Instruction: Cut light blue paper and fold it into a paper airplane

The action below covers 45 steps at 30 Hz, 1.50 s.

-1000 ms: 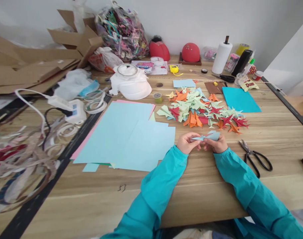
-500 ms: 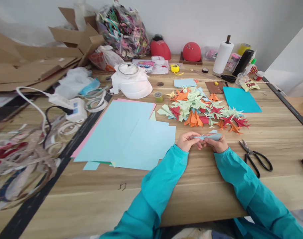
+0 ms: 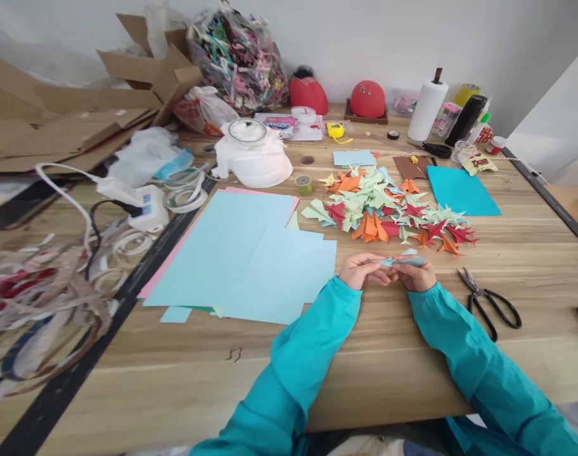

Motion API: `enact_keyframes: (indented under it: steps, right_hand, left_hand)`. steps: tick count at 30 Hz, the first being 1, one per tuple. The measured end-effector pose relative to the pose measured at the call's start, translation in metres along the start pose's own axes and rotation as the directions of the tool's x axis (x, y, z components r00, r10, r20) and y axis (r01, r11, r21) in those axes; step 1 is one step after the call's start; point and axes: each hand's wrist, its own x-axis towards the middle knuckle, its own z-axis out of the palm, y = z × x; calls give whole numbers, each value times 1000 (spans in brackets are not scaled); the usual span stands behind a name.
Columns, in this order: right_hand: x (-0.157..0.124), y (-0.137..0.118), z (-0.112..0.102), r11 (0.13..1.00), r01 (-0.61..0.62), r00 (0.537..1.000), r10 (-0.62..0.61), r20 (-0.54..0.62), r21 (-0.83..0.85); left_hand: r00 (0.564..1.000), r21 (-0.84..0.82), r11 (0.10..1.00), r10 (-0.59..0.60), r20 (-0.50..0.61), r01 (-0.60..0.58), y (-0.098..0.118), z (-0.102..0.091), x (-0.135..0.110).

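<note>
Both my hands meet just above the wooden table (image 3: 412, 354), pinching a small folded light-blue paper piece (image 3: 402, 260) between them. My left hand (image 3: 360, 271) grips its left end with curled fingers. My right hand (image 3: 416, 275) holds its right end, fingers closed over the fold. Just behind my hands lies a pile of folded paper figures (image 3: 388, 212) in green, red and orange. Left of my hands is a stack of light-blue paper sheets (image 3: 241, 253) over a pink one.
Black scissors (image 3: 489, 302) lie right of my right hand. A teal sheet (image 3: 460, 190), a white bowl-like holder (image 3: 253, 161), a paper towel roll (image 3: 426, 107), two red domes and a bag of scraps stand at the back. Cardboard, cables and tape strips crowd the left.
My hands have stayed in place, working the blue paper piece flatter and narrower between the fingers. The view has shifted slightly.
</note>
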Motion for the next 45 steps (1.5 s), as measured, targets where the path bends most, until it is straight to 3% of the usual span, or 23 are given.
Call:
enact_keyframes:
  steps: [6, 11, 17, 27, 45]
  right_hand:
    - [1, 1, -3, 999, 31, 999, -31, -4, -20]
    - [2, 7, -6, 982, 140, 990, -140, 14, -126]
    - [3, 8, -7, 978, 157, 987, -154, 36, -139]
    - [0, 2, -1, 999, 47, 999, -47, 4, -23]
    - [1, 1, -1, 999, 30, 999, -30, 11, -9]
  left_hand:
    - [999, 40, 998, 52, -4, -52, -6, -2, 1]
    - [998, 37, 998, 57, -30, -56, -4, -2, 1]
    - [995, 61, 995, 86, -52, -82, -3, -1, 0]
    - [996, 53, 996, 75, -49, -72, -2, 1, -1]
    - [993, 39, 993, 114, -2, -114, -1, 0, 1]
